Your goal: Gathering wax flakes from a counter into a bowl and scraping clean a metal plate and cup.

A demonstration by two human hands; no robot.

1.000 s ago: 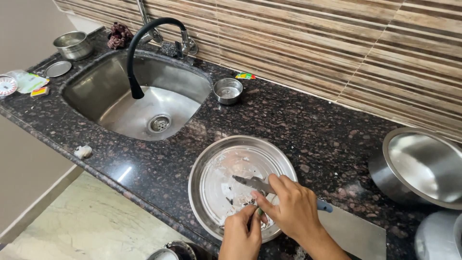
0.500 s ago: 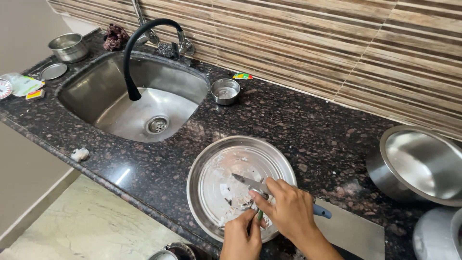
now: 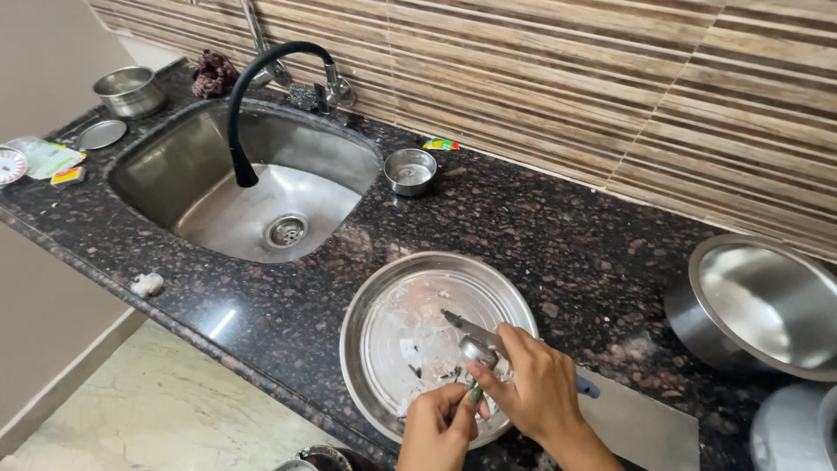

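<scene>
A round steel plate [image 3: 370, 301] lies on the dark speckled counter near its front edge, with pale peel scraps on it. My right hand [image 3: 545, 397] is over the plate's near right side, closed around a knife [image 3: 465, 328] whose blade points left across the plate; the blue handle end [image 3: 589, 387] sticks out behind the hand. My left hand [image 3: 436, 432] is just below it and pinches a small green piece [image 3: 476, 394] against the blade. What the piece is stays unclear.
A steel sink [image 3: 218, 196] with a black faucet [image 3: 248, 96] sits at the left. A small steel bowl [image 3: 410, 170] stands beside it. A large steel bowl [image 3: 763, 301] is at the right, a grey flat board [image 3: 649, 427] by my right wrist, a pot [image 3: 129, 90] far left.
Both hands stay over the plate's near edge with the knife. They have shifted slightly together, and the view has drifted a little.
</scene>
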